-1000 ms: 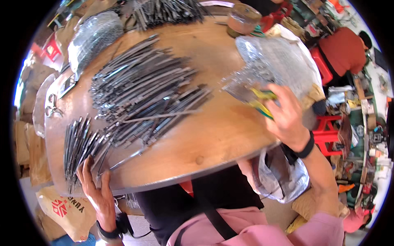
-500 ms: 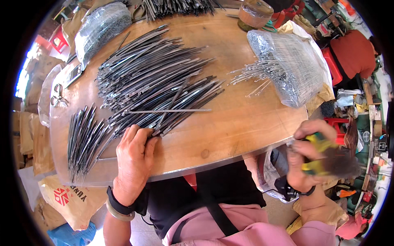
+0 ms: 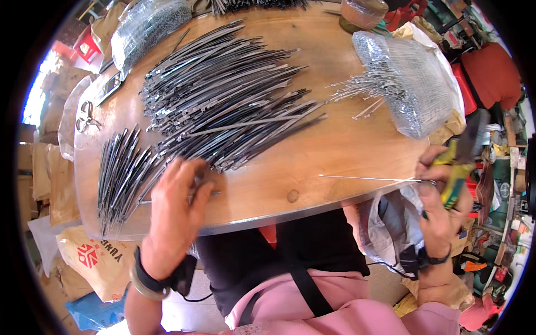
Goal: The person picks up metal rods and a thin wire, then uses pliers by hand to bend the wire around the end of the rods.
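At the near edge of a pile of thin dark metal strips [image 3: 223, 106], my left hand [image 3: 176, 201] bends its fingers inward. Motion smears them, and whether they pinch a strip is not clear. A short grey end shows just right of its thumb. Past the table's right edge, my right hand [image 3: 444, 192] is closed round snips [image 3: 459, 170] with yellow-green handles, their dark blades blurred and pointing up. A thin metal wire [image 3: 368, 178] reaches left over the wooden table from between its fingers. A smaller fan of strips [image 3: 120, 178] lies left of my left hand.
A plastic-wrapped bundle of thin looped wires [image 3: 413, 84] lies at the table's right. Another wrapped bundle [image 3: 148, 33] is at the far left, near a phone [image 3: 109, 89] and small scissors [image 3: 86, 117]. A round container [image 3: 363, 14] stands at the back. The table edge [image 3: 312, 209] curves before me.
My right hand has turned the snips upward, and a thin wire now shows in its fingers. My left hand has shifted slightly at the pile's near edge. The whole view has tilted a little.
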Demonstrator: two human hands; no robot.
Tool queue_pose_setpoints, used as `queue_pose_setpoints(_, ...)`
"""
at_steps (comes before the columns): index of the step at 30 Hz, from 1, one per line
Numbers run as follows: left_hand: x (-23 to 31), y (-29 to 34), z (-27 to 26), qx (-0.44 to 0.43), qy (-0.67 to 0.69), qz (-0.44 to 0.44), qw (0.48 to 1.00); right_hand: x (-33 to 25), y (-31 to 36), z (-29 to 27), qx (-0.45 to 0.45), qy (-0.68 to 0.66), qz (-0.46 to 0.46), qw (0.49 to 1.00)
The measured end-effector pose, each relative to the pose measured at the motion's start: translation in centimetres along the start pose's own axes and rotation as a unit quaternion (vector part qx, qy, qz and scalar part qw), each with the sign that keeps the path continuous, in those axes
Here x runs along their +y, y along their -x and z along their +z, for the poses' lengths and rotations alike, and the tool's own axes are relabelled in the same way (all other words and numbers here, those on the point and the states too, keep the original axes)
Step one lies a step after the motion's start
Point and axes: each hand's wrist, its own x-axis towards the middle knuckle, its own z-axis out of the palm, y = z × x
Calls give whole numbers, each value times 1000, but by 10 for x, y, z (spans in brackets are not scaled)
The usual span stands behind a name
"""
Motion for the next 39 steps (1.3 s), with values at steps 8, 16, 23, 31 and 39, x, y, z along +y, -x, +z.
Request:
queue_pose_setpoints(8, -14, -1, 19, 64, -51, 55, 995, 8, 1, -1, -23, 25, 34, 999)
queue_pose_setpoints(16, 3, -26, 28, 70, -139, 155, 976, 1, 5, 7, 14, -127, 108, 986)
queue_pose_setpoints(23, 22, 13, 3, 19, 69, -42, 997, 23, 16, 8, 57, -388, 204, 897)
queue_pose_setpoints(31, 63, 60, 39, 20, 774, -353, 525, 11, 22, 19, 41, -421, 194, 885)
queue_pose_setpoints(39, 66, 77, 57, -99, 618, -306, 718, 3, 26, 19, 0, -324, 110, 940)
